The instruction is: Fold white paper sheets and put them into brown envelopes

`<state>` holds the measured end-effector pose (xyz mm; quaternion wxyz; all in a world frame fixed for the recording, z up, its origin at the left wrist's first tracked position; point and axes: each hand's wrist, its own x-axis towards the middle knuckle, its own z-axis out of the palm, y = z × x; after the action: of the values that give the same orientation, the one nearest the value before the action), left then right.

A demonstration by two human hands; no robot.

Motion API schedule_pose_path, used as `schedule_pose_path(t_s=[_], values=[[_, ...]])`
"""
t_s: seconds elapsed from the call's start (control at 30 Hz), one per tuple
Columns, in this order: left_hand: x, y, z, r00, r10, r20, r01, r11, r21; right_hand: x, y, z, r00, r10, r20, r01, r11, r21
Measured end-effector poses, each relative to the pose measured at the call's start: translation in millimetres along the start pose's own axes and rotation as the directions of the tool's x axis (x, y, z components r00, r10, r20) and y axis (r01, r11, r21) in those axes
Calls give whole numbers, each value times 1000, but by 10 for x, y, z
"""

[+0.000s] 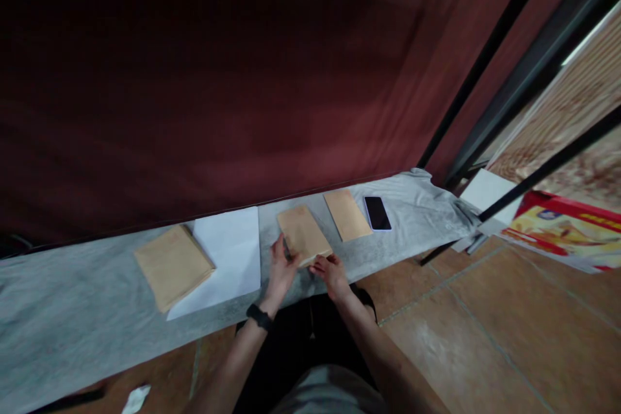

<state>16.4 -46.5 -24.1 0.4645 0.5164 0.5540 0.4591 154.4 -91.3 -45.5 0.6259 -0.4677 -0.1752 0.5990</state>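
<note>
A brown paper envelope (301, 230) lies on the grey cloth in front of me, its near edge lifted a little and looking thick. My left hand (281, 264) grips its left near side, with fingers along the edge and thumb at the near corner. At the near right corner, my right hand (330, 273) pinches the same edge with bent fingers. A second, flat brown envelope (347, 215) rests just to the right. Off to the left, a stack of brown envelopes (173, 265) partly covers white paper sheets (233, 259).
A phone (377, 213) lies right of the flat envelope. The narrow table's grey cloth (72, 297) runs along a dark red panel (272, 110). Black frame bars (478, 74) and a red-and-yellow box (565, 229) stand at the right. A white scrap (136, 399) is on the tiled floor.
</note>
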Motion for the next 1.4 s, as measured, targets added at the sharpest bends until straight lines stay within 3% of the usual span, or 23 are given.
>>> schedule_pose_path(t_s=[0.07, 0.17, 0.27, 0.33, 0.43, 0.5, 0.57, 0.6, 0.67, 0.77, 0.83, 0.97, 1.13, 1.27, 1.4], values=[[-70, -113, -9, 991, 125, 52, -133, 969, 208, 13, 52, -9, 1000, 13, 10, -13, 1000, -4], [-155, -256, -61, 943, 231, 238, -324, 798, 508, -5, 91, -73, 998, 46, 49, -44, 998, -37], [-179, -305, -144, 885, 267, 382, -458, 652, 604, -26, 41, -213, 989, 90, 120, -58, 966, -252], [-188, -289, -192, 855, 283, 435, -514, 569, 641, -29, -42, -326, 986, 89, 143, -13, 886, -463], [-228, -237, -219, 828, 272, 490, -558, 467, 686, -16, -191, -460, 990, -42, 133, 116, 781, -613], [-266, -202, -203, 813, 262, 520, -580, 428, 693, 5, -261, -501, 945, -254, 208, 324, 623, -712], [-284, -174, -162, 801, 258, 540, -596, 419, 685, 32, -279, -507, 822, -398, 407, 542, 327, -774], [-277, -162, -133, 796, 261, 546, -603, 422, 677, 44, -268, -502, 757, -403, 514, 617, 182, -766], [-217, -145, -57, 785, 277, 554, -617, 434, 657, 61, -217, -491, 678, -346, 648, 688, -10, -726], [1, -142, 105, 767, 308, 563, -639, 448, 625, 67, -128, -486, 644, -324, 693, 688, -150, -710], [216, -157, 235, 773, 317, 550, -633, 451, 629, 64, -95, -490, 632, -337, 698, 686, -176, -706], [715, -189, 457, 826, 319, 464, -563, 426, 708, 70, -80, -498, 616, -364, 699, 688, -185, -702], [1173, -170, 558, 868, 303, 393, -493, 438, 752, 92, -57, -509, 619, -343, 707, 687, -201, -698], [1169, -161, 553, 869, 264, 419, -495, 463, 735, 104, -53, -523, 628, -335, 703, 688, -182, -702], [773, -253, 375, 838, 225, 497, -536, 506, 676, 119, -83, -537, 652, -311, 692, 690, -134, -711]])
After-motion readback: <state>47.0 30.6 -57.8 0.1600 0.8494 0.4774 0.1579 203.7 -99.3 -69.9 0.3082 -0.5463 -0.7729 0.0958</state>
